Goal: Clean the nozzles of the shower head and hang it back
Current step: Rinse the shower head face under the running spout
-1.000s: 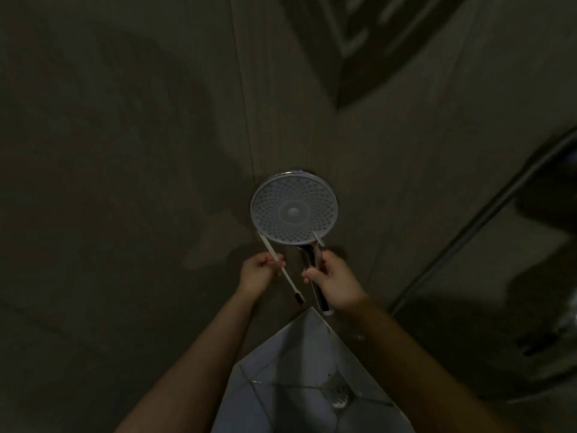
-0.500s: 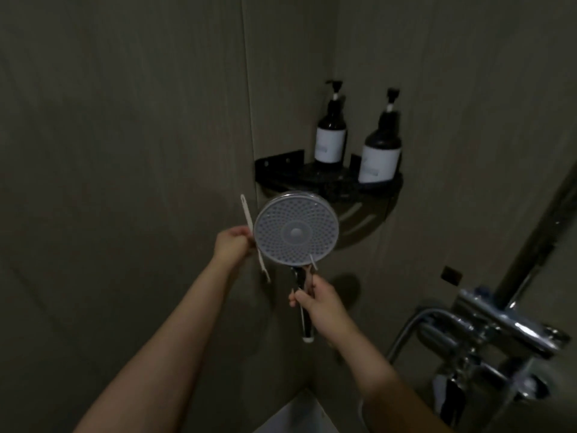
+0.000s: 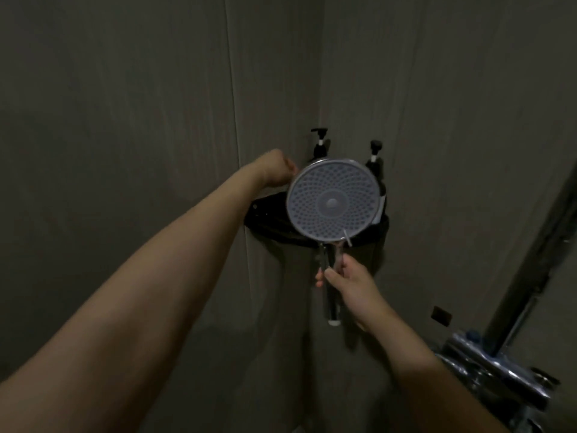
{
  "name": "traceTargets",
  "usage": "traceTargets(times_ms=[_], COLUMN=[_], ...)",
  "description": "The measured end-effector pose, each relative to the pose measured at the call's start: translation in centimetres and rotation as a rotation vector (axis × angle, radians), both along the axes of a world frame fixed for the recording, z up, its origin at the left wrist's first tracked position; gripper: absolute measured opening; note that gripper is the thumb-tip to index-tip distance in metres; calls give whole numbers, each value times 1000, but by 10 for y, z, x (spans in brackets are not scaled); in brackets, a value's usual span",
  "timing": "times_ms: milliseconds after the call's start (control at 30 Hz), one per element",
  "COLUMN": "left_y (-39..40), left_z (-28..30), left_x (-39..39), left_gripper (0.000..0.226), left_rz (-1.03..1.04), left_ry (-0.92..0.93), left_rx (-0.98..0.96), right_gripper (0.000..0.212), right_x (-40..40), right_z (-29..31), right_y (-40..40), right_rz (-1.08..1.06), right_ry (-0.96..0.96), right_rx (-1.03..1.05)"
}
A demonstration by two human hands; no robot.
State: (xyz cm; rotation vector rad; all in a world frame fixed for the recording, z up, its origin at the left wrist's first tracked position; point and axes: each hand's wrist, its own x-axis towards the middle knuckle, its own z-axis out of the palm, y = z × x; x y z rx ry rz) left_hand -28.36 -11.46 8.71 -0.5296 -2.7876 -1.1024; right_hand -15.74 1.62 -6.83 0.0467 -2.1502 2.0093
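Our right hand [image 3: 352,284] grips the shower head [image 3: 334,203] by its chrome handle, disc raised before the corner shelf [image 3: 265,218]. Our left hand [image 3: 276,168] reaches behind it, grip unclear. Rigid, likely slick; the handle looks safest.

Left hand's fingers [image 3: 290,167] and both pump bottles [image 3: 320,146] partly behind the shower head [image 3: 334,203].

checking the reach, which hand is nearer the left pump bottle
Left. The left hand is right beside the left pump bottle, above the shelf; the right hand grips the shower head handle below.
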Motion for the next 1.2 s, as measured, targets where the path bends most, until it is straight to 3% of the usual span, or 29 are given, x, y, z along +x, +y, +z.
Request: traceTargets(times_ms=[133, 333, 467, 767, 867, 967, 1033, 1133, 1200], left_y=[19, 33, 40, 43, 42, 38, 37, 38, 38], left_z=[-9, -54, -70, -75, -74, -73, -69, -56, -48], left_x=[-16, -49, -62, -65, -64, -61, -60, -44, -28], left_gripper=[28, 30, 19, 9, 28, 10, 17, 17, 20], left_rz=[-15, -152, -198, -245, -239, -246, -205, -83, -64], left_ry=[-106, -106, -74, -101, -98, -45, 42, -21, -70], left_rx=[-328, -517, -383, -330, -294, -284, -100, 558, 826], right_gripper=[24, 21, 17, 18, 18, 17, 18, 19, 20], right_x=[-2, -2, -3, -6, -4, -1, 1, 1, 1], right_z=[7, 1, -7, -19, -19, -15, -13, -12, -10], right_y=[24, 47, 53, 52, 49, 44, 40, 35, 32], right_rz=[-64, -113, -104, -99, -96, -105, -119, -125, -128], right_ry=[9, -66, -104, -142, -153, -138, -107, -82, -76], right_rx=[-40, -26, -32, -62, -54, -52, -53, -55, -50])
